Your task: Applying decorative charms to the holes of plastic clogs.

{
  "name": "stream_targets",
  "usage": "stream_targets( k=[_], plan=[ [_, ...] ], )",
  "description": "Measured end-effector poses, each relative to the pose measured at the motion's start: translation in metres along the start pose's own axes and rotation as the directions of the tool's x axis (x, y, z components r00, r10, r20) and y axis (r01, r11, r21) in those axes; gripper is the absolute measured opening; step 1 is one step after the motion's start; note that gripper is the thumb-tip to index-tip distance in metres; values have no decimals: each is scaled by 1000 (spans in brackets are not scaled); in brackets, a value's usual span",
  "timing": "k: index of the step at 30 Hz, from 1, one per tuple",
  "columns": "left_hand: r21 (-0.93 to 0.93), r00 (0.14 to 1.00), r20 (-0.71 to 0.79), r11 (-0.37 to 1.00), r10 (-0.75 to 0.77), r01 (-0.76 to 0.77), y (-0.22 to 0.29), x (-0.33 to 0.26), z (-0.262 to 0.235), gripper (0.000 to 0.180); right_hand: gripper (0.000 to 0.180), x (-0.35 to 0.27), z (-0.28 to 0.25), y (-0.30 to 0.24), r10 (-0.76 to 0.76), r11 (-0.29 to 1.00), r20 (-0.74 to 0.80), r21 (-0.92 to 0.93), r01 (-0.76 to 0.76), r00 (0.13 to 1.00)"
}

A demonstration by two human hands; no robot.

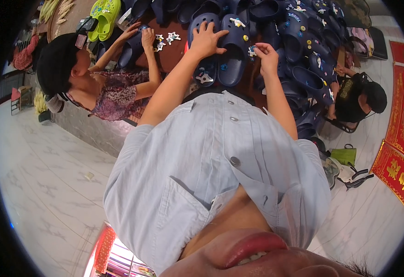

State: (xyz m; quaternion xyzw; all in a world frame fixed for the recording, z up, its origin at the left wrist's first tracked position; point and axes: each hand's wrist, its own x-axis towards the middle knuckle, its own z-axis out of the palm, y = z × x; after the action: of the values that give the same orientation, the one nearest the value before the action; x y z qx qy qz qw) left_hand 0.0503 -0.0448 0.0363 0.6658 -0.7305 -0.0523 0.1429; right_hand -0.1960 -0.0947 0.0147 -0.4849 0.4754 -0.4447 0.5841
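Two navy clogs stand side by side on the brown table in front of me. My left hand (205, 44) lies with spread fingers over the left clog (201, 21), its thumb reaching toward the right clog (232, 64). A white figure charm (237, 22) and a small yellow charm sit on that right clog. Just beside it, my right hand (267, 57) pinches a small white-and-blue charm (252, 51) between thumb and fingertips. Below my left wrist is a white star-shaped charm (205, 77).
Navy clogs (299, 41) with charms pile up on the right. Loose white charms (172, 38) lie left of my arm. One co-worker (114, 92) handles a navy clog at left; another person (361, 94) sits at right. Lime-green clogs (106, 18) stand at the far left.
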Motion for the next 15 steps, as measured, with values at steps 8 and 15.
stream_targets(
  k=[8, 15],
  plan=[
    [9, 1000, -2, 1000, -6, 6, -1, -2, 3, 72, 18, 15, 12, 8, 285, 948, 107, 116, -297, 952],
    [17, 1000, -5, 1000, -3, 3, -1, -2, 3, 72, 13, 19, 10, 11, 389, 918, 59, 60, -392, 919]
  ],
)
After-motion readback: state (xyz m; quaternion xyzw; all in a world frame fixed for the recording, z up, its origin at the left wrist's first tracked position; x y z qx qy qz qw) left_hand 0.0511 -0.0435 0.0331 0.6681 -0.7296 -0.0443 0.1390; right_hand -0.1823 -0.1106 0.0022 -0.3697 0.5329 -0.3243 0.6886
